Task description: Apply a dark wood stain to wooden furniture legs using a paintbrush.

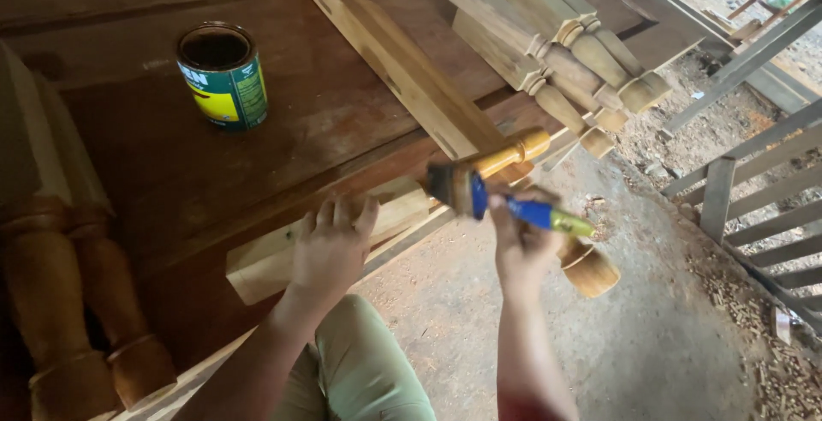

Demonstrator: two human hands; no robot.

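My left hand (330,245) rests flat on the square end of a turned wooden leg (265,258) that lies across the edge of the brown workbench (171,155). My right hand (522,245) grips a paintbrush (505,205) with a blue and yellow handle. Its dark bristles touch the glossy yellow-brown turned section (514,154) of that leg. The leg's rounded foot (591,268) sticks out beyond my right hand, over the ground.
An open green and yellow tin (223,74) stands on the bench at the back left. Several unfinished turned legs (556,44) are stacked at the back right. Two stained legs (60,284) lie at the left. A long wooden rail (394,61) runs diagonally. Metal frames (753,198) stand on the dirt floor at right.
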